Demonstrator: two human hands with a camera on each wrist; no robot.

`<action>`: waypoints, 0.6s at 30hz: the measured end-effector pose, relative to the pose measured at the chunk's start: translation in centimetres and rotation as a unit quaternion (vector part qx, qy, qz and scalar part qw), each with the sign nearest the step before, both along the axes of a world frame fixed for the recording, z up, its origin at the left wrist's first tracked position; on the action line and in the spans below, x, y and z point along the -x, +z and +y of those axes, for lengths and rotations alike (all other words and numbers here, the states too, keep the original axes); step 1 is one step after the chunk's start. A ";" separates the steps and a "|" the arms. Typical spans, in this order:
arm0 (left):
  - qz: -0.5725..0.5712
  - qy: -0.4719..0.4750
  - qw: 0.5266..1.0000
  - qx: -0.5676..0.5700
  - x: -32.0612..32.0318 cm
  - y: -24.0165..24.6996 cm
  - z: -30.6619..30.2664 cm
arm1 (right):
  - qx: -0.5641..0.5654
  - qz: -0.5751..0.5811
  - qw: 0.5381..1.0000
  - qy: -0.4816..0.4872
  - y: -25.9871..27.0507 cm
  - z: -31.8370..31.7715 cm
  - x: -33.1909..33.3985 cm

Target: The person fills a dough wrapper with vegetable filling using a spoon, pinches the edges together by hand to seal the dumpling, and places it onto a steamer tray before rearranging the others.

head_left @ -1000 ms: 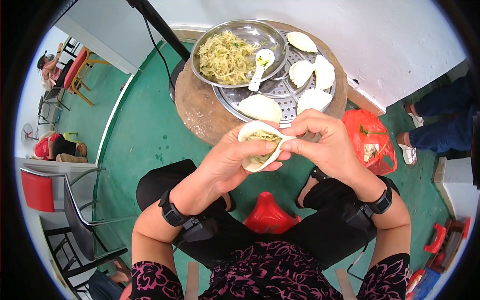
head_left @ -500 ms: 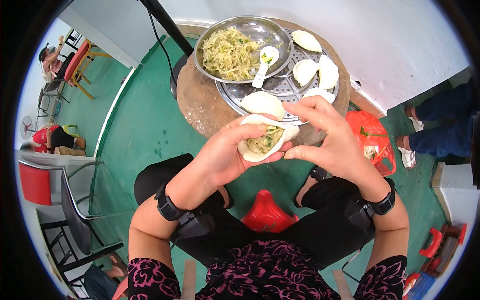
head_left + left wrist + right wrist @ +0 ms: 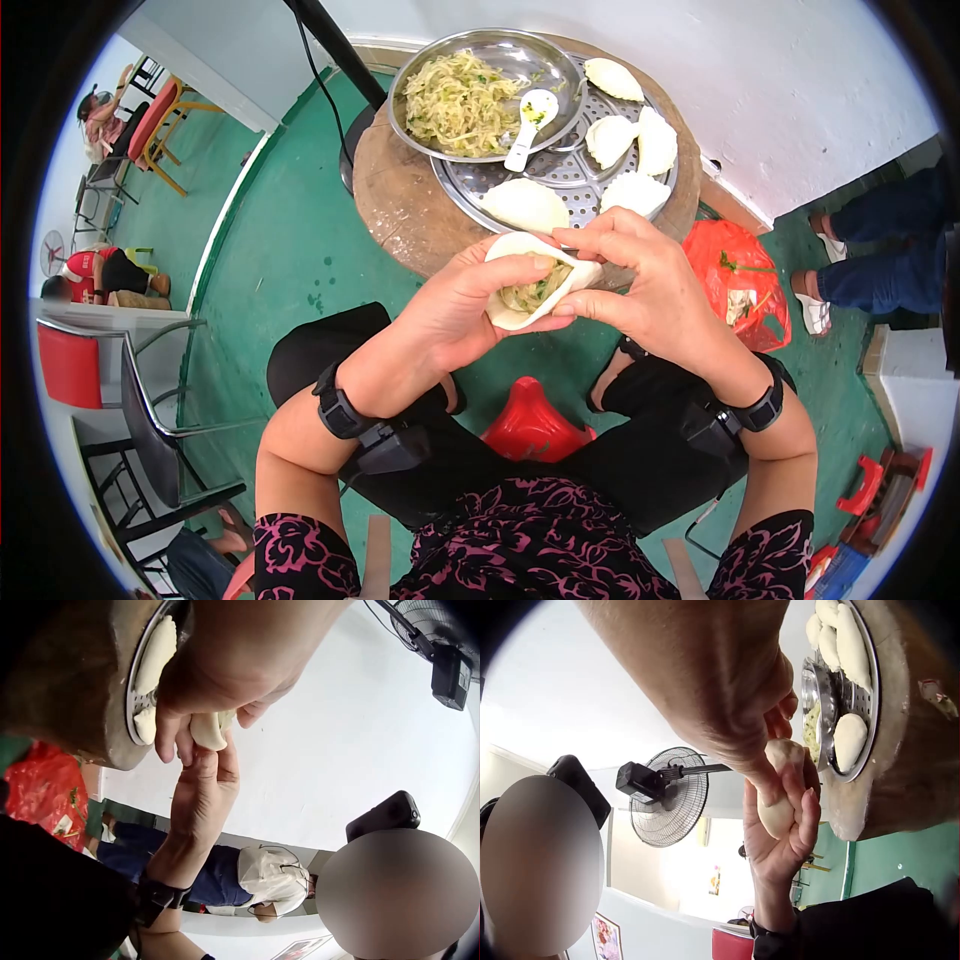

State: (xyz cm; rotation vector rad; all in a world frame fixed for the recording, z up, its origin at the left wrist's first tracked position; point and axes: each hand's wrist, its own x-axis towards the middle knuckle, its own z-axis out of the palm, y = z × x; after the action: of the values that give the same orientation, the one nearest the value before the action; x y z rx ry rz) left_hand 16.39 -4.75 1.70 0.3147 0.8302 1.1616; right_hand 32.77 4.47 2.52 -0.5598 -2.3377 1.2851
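Note:
In the head view a round dough wrapper (image 3: 513, 318) with shredded filling (image 3: 535, 290) inside lies in the left hand (image 3: 450, 310), its thumb over the filling. The right hand (image 3: 650, 285) pinches the wrapper's right end between thumb and fingers; the left part of the rim stands apart, filling showing. In the left wrist view the dough (image 3: 208, 731) sits between both hands. The right wrist view shows the dough's smooth underside (image 3: 777, 817) against the left hand's fingers. Just beyond the hands, a folded dumpling (image 3: 526, 206) rests on a perforated steel tray (image 3: 455, 190).
A steel bowl (image 3: 400, 130) of filling with a white spoon (image 3: 530, 130) stands partly over the tray, on a round wooden table (image 3: 385, 215). Several more dumplings lie to the right. A red plastic bag (image 3: 740, 275) is right of the table, a red stool (image 3: 530, 425) between the knees.
The right hand lifted its fingers off the wrapper's edge, then came back to pinch it. The wrapper turned slightly in the left hand, showing more filling than in the oldest frame.

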 end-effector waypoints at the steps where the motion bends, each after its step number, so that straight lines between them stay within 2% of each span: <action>1: 0.003 0.002 1.000 0.007 0.0 -0.1 0.0 | -0.015 0.002 1.000 0.004 0.0 0.0 0.0; 6: -0.010 0.004 0.999 0.037 -0.2 0.0 -0.1 | -0.037 0.016 0.999 0.029 -0.3 0.1 0.1; 9: 0.012 -0.002 1.000 0.025 -0.3 0.3 -0.1 | 0.004 0.033 0.999 -0.012 -0.4 0.2 0.3; 14: 0.012 0.027 0.999 0.026 -0.3 0.0 -0.2 | 0.011 0.014 1.000 0.002 -0.6 0.3 0.2; 18: 0.011 0.007 1.000 0.022 -0.2 -0.1 -0.1 | 0.040 0.023 0.999 -0.016 -0.3 -0.1 0.4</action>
State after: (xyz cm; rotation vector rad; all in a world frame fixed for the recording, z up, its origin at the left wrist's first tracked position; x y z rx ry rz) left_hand 16.56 -4.89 1.61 0.2849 0.8777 1.1535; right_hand 32.39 4.40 2.19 -0.5838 -2.2394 1.3682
